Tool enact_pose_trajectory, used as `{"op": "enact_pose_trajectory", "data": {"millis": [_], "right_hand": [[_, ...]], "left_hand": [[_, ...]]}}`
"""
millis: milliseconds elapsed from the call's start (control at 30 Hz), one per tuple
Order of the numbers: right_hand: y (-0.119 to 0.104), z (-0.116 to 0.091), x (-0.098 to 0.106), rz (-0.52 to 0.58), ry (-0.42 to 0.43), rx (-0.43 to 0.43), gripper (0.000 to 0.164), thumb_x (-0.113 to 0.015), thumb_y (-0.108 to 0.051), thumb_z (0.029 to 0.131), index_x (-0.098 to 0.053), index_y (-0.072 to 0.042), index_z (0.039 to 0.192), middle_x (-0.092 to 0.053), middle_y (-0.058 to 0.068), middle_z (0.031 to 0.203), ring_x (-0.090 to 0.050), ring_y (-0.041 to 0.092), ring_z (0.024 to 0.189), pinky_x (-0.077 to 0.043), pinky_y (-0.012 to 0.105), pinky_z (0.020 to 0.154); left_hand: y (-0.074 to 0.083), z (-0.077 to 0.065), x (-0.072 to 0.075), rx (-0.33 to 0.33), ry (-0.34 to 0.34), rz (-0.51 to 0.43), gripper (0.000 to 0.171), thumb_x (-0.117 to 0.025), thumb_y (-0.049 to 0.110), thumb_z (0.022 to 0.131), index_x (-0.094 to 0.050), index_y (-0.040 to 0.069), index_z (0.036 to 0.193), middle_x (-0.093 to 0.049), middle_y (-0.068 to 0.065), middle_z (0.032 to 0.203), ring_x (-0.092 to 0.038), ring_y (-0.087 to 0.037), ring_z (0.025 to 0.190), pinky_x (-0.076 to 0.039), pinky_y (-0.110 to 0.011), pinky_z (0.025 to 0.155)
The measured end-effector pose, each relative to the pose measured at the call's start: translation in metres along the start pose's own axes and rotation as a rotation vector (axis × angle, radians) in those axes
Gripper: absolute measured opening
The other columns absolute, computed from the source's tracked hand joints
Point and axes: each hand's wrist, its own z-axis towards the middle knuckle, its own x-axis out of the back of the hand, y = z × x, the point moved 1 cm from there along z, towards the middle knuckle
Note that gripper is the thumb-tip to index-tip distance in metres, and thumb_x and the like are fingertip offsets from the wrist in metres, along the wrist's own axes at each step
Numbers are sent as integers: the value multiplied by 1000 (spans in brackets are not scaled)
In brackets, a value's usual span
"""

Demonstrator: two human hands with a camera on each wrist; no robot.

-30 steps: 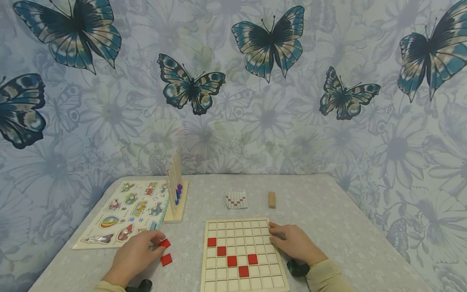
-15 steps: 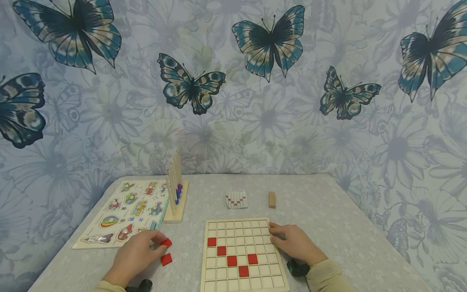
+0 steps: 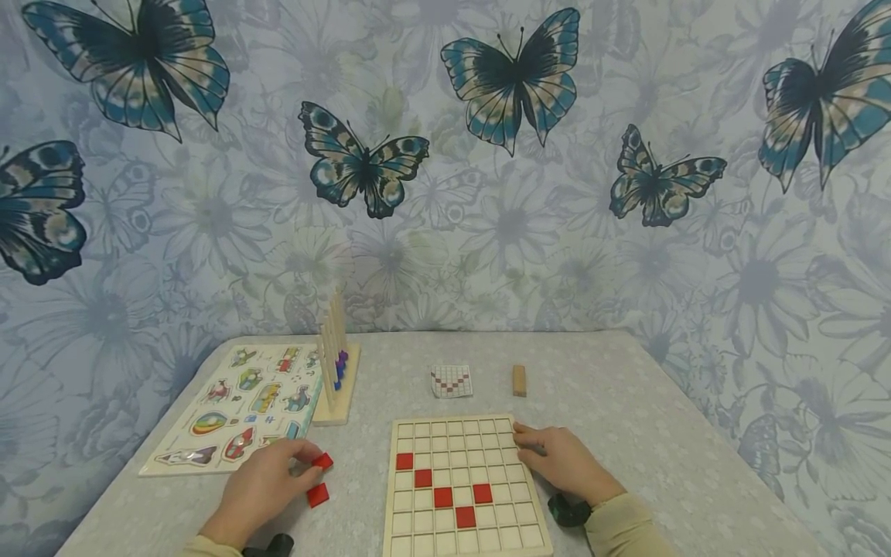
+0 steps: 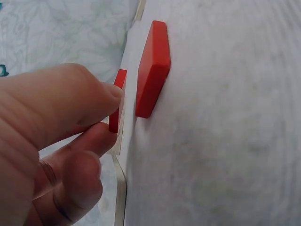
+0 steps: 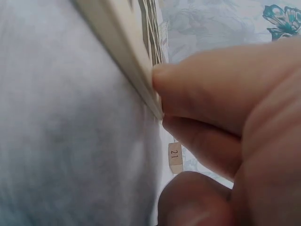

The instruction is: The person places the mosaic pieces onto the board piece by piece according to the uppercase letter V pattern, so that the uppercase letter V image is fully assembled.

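My left hand (image 3: 267, 481) pinches a small red square tile (image 3: 323, 461) between thumb and fingers, left of the grid board. The left wrist view shows this held tile (image 4: 114, 121) edge-on at the fingertips. A second red tile (image 4: 156, 61) lies on the tablecloth close by. The wooden grid board (image 3: 423, 526) carries several red tiles in a slanting line that turns up on the right, the lowest being a red tile (image 3: 465, 517). My right hand (image 3: 569, 464) rests its fairly straight fingers and thumb against the board's right rim (image 5: 117, 37).
Behind the board lie a pattern card (image 3: 451, 382) with a red V on a grid and a small wooden block (image 3: 519, 381). A picture puzzle board (image 3: 174, 441) and a peg stand (image 3: 330, 418) with blue and purple beads occupy the left. A papered wall (image 3: 445, 294) stands behind.
The held red tile has shifted slightly right and shows more beyond the left fingertips. The right hand and the tiles on the board stay in place.
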Motion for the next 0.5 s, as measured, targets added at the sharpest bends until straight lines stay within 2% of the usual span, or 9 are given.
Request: {"op": "enact_pose_trajectory", "data": {"millis": [267,433,500], "right_hand": [[-1,0,-1,11,11,-1,36,-69,-21,99,-70,-6,132,-59,8,147,-57,37,134,-44,57,107],[0,1,-1,28,21,1,35,-69,-20,99,-71,-5,130,-61,9,145,-58,36,133,-44,56,108],[0,1,0,37,26,0,34,-69,-20,99,-71,-5,129,-61,9,144,-58,37,134,-43,57,108]], "left_hand": [[10,-2,-4,-10,-8,-38,18,-85,33,83,-76,28,97,-72,11,101,-59,-8,82,-50,-35,69],[19,-3,-10,-27,15,-68,17,-86,29,83,-76,29,97,-72,12,100,-54,-7,73,-46,-29,64],[24,-3,-13,-40,24,-94,18,-86,27,83,-76,30,97,-71,13,99,-53,-9,64,-45,-27,58]]}}
